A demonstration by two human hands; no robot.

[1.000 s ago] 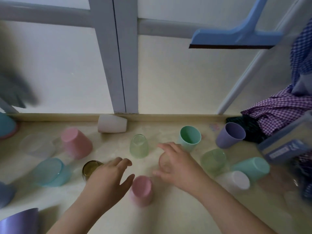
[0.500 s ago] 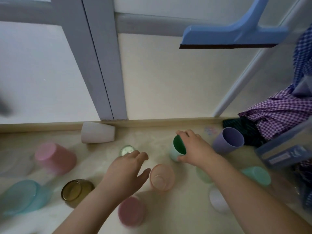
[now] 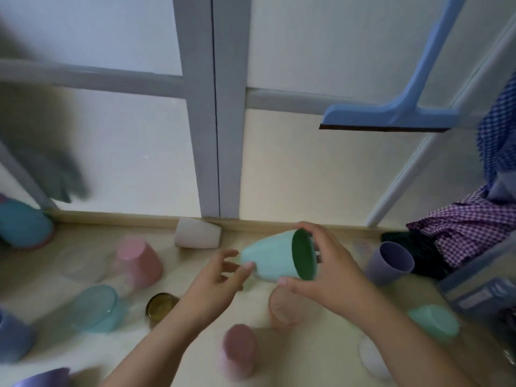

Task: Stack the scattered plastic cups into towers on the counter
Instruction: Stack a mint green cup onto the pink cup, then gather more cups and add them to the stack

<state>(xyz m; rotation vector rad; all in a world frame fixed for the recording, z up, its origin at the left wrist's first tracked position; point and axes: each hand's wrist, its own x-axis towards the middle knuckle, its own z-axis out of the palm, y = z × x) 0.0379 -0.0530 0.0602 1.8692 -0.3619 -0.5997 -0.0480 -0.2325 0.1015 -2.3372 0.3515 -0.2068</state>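
The desk (image 3: 321, 356) was pale and carried cups scattered upright, upturned and on their sides. The mint cup (image 3: 272, 259) was the item in hand: opaque, pale mint outside, dark green inside, held clear of the desk on its side with its mouth facing right. It hung above a clear peach cup (image 3: 284, 308) standing upright on the desk. The right hand (image 3: 332, 277) gripped the mint cup at the rim, its fingers (image 3: 308, 227) curled over the top edge and the thumb beneath. The left hand (image 3: 212, 286) was at the base end, its fingers (image 3: 245, 266) loosely spread, one tip touching the cup's base. A pink cup (image 3: 240, 349) stood upturned near the front edge.

Half a second earlier the mint cup stood upright on the desk with the right hand closing on its rim; it had since been lifted and tipped sideways. The left hand had risen from over the desk to meet the base.
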